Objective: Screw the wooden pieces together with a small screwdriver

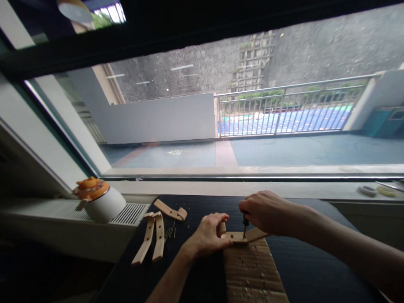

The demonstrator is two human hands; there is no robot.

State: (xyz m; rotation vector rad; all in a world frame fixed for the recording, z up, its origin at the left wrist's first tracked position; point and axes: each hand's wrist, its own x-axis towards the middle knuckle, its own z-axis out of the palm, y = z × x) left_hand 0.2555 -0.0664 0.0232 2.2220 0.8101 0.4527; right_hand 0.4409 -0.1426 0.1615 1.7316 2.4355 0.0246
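My right hand (263, 212) is closed around a dark, screwdriver-like hand tool (245, 223), most of its handle hidden in my fingers. The tool stands upright, its tip at a hole in a bent wooden piece (236, 237). My left hand (210, 232) grips the left end of that piece, where a short round wooden part (222, 228) rises between thumb and fingers. One more dark hole shows between the tool and my left thumb. The piece rests across the far end of a brown corrugated board (252, 269) scattered with shavings.
Three similar wooden pieces (158, 235) lie on the left of the black table (195, 273), beside several thin metal screws or bits (171, 232). A white pot with an orange lid (102, 201) stands on the left ledge. Tape rolls (367, 190) sit on the right sill. A window runs behind.
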